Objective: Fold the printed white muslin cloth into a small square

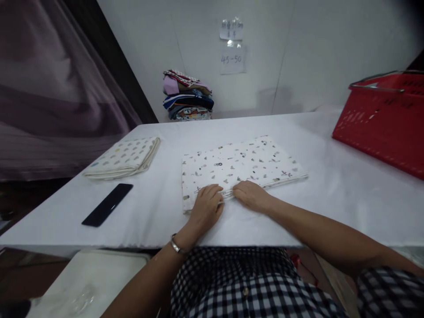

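A folded white cloth [232,163] with a small grey and brown print lies flat on the white-covered table. Its near edge, where several layers show, is pinched between the fingers and thumb of my left hand [208,205]. Close beside it, my right hand [251,195] grips the same edge, fingers bent over the top and the thumb side low. A narrow gap with the layered edge showing separates the two hands. Part of the cloth's near edge is hidden under my fingers.
Another folded cloth with a heart-like print [124,157] lies at the left, behind a dark flat strip [107,205]. A stack of folded fabrics [188,97] stands by the back wall. At the right is a red basket [380,123]. Handwritten paper labels [232,59] hang on the wall.
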A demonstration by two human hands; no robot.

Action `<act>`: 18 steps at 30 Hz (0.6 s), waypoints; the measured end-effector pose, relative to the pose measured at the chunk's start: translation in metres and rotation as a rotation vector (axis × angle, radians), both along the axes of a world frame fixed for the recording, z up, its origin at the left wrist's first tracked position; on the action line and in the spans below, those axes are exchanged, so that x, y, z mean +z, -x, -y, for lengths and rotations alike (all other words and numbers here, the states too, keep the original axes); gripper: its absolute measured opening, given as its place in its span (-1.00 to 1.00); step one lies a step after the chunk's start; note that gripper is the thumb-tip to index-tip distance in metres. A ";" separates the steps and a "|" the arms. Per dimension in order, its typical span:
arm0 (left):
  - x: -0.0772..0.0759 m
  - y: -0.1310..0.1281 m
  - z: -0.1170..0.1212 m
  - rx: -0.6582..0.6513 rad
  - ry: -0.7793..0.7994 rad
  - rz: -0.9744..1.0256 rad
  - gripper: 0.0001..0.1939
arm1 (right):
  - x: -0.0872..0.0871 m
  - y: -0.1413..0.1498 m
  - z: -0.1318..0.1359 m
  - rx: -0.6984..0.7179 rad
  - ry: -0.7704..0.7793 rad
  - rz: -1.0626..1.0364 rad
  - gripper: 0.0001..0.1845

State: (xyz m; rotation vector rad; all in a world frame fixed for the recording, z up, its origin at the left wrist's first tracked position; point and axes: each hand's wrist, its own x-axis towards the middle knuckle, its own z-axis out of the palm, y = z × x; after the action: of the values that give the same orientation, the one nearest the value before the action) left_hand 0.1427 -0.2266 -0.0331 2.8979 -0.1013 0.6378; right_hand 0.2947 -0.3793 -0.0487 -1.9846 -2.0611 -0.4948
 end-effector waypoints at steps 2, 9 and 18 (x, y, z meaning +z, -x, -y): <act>0.000 0.000 0.000 -0.003 -0.064 0.019 -0.84 | 0.002 0.001 0.000 -0.007 0.011 -0.001 -0.73; 0.000 -0.005 0.005 0.011 -0.215 -0.050 -0.55 | 0.007 0.003 0.000 -0.032 0.062 -0.031 -0.73; -0.010 -0.004 -0.002 -0.073 -0.195 0.023 -0.55 | 0.008 -0.002 0.015 -0.076 0.097 -0.040 -0.71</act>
State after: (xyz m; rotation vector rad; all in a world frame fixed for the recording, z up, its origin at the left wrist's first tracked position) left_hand 0.1463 -0.2251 -0.0436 3.0559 -0.2861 0.6840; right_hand 0.2962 -0.3940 -0.0408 -2.1165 -2.0283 -0.3727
